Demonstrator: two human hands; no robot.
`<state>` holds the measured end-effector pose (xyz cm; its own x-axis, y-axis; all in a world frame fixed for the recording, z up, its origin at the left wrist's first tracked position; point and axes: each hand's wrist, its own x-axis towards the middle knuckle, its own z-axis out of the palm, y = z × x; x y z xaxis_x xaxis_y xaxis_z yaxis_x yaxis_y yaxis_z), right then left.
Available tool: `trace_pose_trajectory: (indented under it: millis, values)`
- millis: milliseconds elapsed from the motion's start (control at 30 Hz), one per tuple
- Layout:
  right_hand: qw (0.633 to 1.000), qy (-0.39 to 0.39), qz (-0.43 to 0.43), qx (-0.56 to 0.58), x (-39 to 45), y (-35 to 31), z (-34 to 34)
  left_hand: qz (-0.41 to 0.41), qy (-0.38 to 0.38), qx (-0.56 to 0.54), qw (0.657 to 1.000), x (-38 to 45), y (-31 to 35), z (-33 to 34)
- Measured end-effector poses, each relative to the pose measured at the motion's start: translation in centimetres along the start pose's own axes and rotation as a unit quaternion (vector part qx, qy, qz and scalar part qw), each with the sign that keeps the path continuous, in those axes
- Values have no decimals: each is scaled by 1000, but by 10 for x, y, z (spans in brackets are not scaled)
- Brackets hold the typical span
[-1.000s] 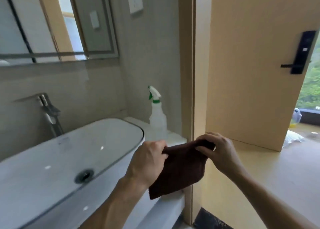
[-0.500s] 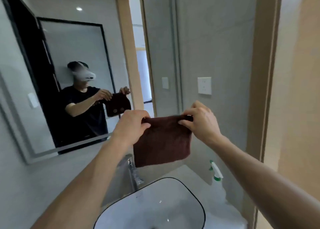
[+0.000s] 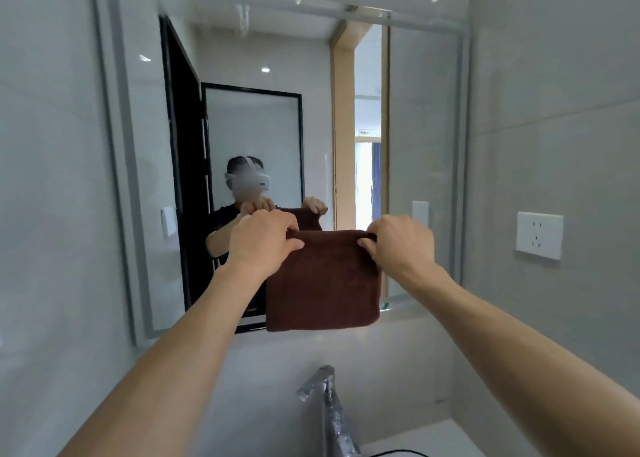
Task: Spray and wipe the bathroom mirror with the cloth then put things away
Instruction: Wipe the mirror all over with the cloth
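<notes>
A folded dark brown cloth (image 3: 322, 283) hangs in front of the bathroom mirror (image 3: 263, 117). My left hand (image 3: 261, 240) pinches its top left corner and my right hand (image 3: 401, 243) pinches its top right corner, both raised at about chest height before the glass. The mirror fills the wall ahead and reflects a person holding the same cloth. The spray bottle is out of view.
A chrome faucet (image 3: 327, 408) rises at the bottom centre above the basin's rim (image 3: 398, 451). A white wall socket (image 3: 539, 235) sits on the right wall. Grey tiled walls flank the mirror on both sides.
The view has swung up from the basin and spray bottle to face the mirror. Both hands have lifted the cloth up in front of the glass, still holding its top corners.
</notes>
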<state>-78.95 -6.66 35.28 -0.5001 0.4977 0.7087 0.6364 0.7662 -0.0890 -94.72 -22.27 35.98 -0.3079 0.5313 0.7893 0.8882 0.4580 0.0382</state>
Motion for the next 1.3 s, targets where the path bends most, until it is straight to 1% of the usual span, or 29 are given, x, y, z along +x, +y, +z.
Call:
trace_pose_trajectory:
  millis: [67, 167, 233, 367, 500, 600, 633, 700, 733, 800, 867, 933, 1033, 1100, 1133, 1200, 1233, 1300]
  values:
    - [999, -17, 24, 20, 14, -4, 6, -2, 12, 28, 1000, 9, -2, 5]
    - [987, -34, 60, 144, 37, -5, 12, -21, 29, 61, 997, 27, -3, 9]
    - [975, -21, 67, 212, 55, -5, 12, -33, 47, 88, 994, 44, 0, 7]
    - [952, 13, 62, 301, 108, -6, -1, -48, 63, 116, 990, 92, 7, -5]
    - [921, 68, 54, 379, 176, -14, -25, -69, 92, 145, 983, 158, 9, -28]
    - [892, 119, 56, 433, 226, -26, -43, -88, 136, 208, 965, 208, 8, -46]
    - [891, 139, 50, 430, 241, -31, -48, -94, 154, 221, 958, 223, 6, -52]
    - [904, 192, 33, 381, 268, -40, -57, -100, 189, 231, 949, 248, 1, -61]
    - [902, 219, 26, 372, 280, -45, -61, -102, 208, 231, 945, 259, -2, -65]
    - [886, 258, 4, 386, 300, -58, -67, -110, 250, 217, 937, 281, -10, -73]
    - [879, 272, -14, 391, 317, -70, -67, -118, 280, 185, 935, 301, -17, -78]
    - [878, 264, -19, 399, 328, -81, -58, -115, 280, 146, 942, 316, -25, -75]
    - [868, 267, -42, 416, 329, -99, -33, -113, 258, 84, 956, 322, -37, -55]
    - [867, 275, -59, 412, 328, -110, -16, -89, 258, 34, 961, 316, -47, -40]
    - [872, 278, -53, 399, 329, -116, -9, -73, 259, 9, 963, 311, -50, -36]
    - [889, 282, -13, 360, 334, -127, -1, -49, 247, -44, 967, 302, -56, -37]
    - [897, 283, 8, 340, 337, -133, 2, -48, 233, -72, 969, 298, -57, -41]
    - [900, 296, 42, 316, 344, -146, 5, -56, 207, -104, 971, 290, -62, -48]
